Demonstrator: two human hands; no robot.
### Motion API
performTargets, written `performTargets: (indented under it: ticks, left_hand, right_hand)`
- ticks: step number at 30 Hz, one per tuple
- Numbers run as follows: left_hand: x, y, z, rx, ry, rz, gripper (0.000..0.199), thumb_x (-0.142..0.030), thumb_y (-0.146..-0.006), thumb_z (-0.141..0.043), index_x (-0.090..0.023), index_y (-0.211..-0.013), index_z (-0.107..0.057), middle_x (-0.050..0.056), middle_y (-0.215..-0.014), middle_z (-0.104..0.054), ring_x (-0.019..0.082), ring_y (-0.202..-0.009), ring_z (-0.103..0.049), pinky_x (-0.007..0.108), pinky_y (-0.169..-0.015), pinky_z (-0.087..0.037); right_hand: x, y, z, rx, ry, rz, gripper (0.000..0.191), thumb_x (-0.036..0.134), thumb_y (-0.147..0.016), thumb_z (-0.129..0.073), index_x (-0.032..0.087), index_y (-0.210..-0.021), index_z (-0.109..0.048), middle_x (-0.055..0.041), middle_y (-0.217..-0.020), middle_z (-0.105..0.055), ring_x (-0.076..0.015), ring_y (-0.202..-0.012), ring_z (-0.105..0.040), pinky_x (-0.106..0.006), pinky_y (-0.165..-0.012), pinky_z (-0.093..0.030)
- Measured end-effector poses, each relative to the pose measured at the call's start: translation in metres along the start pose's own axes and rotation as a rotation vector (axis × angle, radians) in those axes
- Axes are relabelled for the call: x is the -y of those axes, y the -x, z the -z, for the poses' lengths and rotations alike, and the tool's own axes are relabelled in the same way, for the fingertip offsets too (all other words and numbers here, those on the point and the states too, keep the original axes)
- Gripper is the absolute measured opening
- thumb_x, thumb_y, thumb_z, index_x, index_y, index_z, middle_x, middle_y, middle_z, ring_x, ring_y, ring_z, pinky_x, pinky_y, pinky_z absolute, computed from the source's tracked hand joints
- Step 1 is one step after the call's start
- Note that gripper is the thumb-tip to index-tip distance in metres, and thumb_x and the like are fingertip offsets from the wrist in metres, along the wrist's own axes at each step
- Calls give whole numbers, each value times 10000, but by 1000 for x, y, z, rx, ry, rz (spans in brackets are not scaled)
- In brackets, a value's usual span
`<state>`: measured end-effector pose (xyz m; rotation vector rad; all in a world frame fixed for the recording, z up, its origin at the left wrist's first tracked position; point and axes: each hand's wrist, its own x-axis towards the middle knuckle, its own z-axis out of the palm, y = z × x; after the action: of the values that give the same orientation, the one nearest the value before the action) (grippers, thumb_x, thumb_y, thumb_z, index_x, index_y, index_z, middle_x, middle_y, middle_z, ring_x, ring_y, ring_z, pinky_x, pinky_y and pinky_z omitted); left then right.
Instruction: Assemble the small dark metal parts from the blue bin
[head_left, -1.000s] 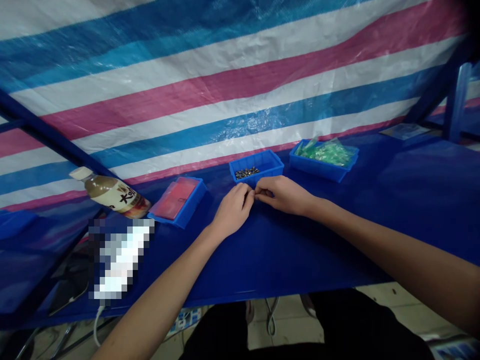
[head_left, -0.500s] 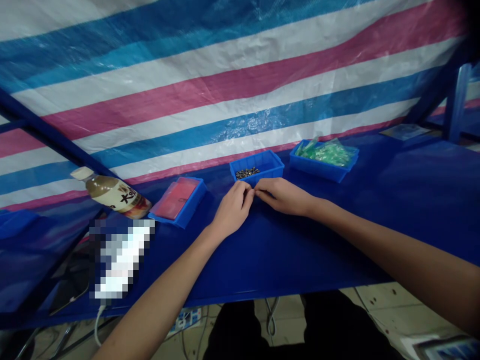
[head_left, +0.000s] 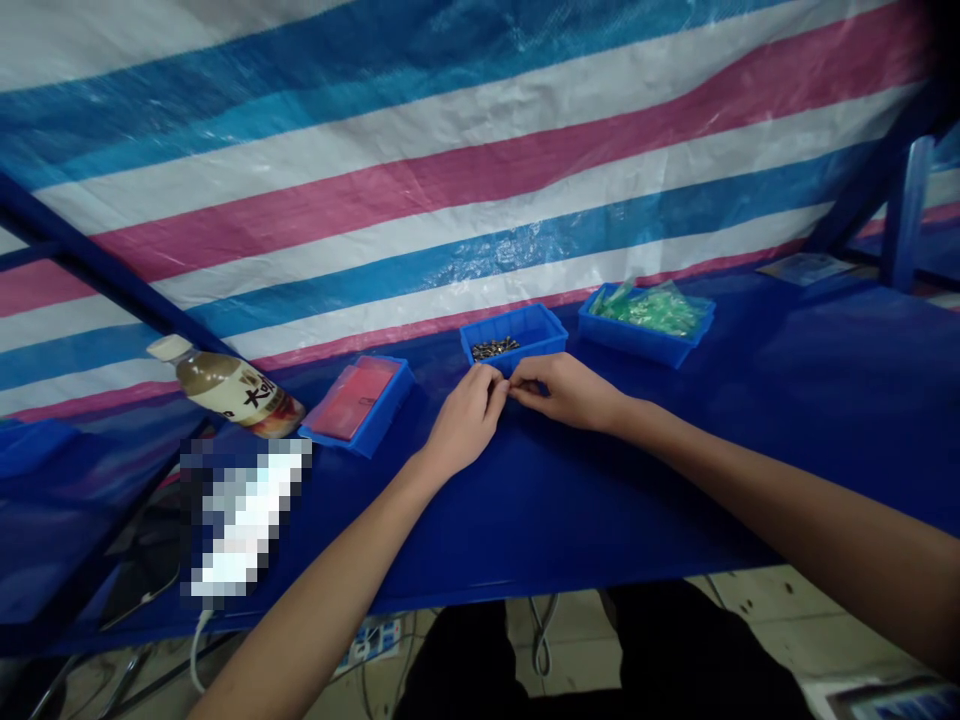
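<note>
My left hand [head_left: 470,418] and my right hand [head_left: 564,390] meet fingertip to fingertip over the blue table, just in front of a small blue bin [head_left: 551,342]. Fingers of both hands are pinched closed. Whatever lies between them is too small and too covered to make out. Inside the bin, at its left end, is a heap of small dark metal pieces [head_left: 495,348] that look like screws.
Left of my hands sits a blue bin [head_left: 386,408] with red plastic packets [head_left: 352,398]. A drink bottle [head_left: 232,388] and a pixelated device on a white cable [head_left: 196,650] are farther left. To the right, another blue bin [head_left: 637,340] holds green-tinted plastic bags [head_left: 664,310]. Striped sheeting [head_left: 450,150] hangs behind.
Both hands stay together in nearly the same place. The right hand's fingers have shifted slightly, and the camera view has moved a little.
</note>
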<state>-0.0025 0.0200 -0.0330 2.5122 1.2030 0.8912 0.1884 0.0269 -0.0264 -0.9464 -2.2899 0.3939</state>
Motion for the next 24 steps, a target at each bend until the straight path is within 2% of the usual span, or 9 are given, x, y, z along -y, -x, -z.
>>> performTargets:
  ticks: [12,24]
  left_hand:
    - [0,0,-1,35,-11,18,264,-350,-1012,-297,-200,-883,-472,40,-878,-552,183,-848,-541,329,-776,-421]
    - [-1,0,0,18,6,22,236,-325,-1009,-310,-198,-889,-469,39,-879,-554,179,-843,-546,327,-768,-421]
  right_hand:
    - [0,0,1,-38,24,4,120,174,-842,-551,161,-731,-593,-2,-681,-577,-110,-610,-475,-256,-589,-309]
    - [-2,0,2,-47,9,-4,125,206,-875,-555,160,-861,-670,-20,-761,-628,-121,-663,-518,-259,-627,-357]
